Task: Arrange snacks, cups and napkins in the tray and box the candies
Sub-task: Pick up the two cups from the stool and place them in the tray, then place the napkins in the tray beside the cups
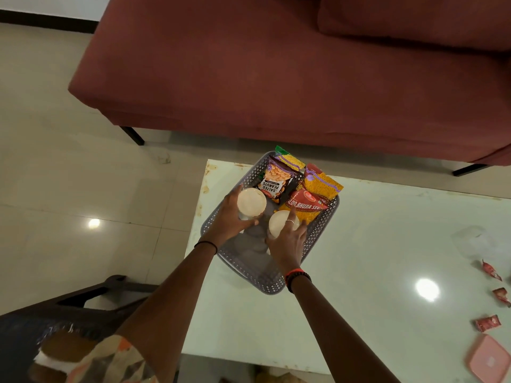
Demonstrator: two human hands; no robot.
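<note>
1. Near right on the table [359, 272]: pink lid [489, 360] and red candies [488, 323].
2. Gray tray [265, 277] at the table's left end; both hands inside.
3. Left hand [229, 219] wraps one cup [251, 203], raised slightly.
4. Right hand [287, 241] grips another cup [282, 223], just right of the first.
5. Snack packets [301, 194] fill the tray's far half.
6. Maroon sofa [276, 78] behind.
</note>
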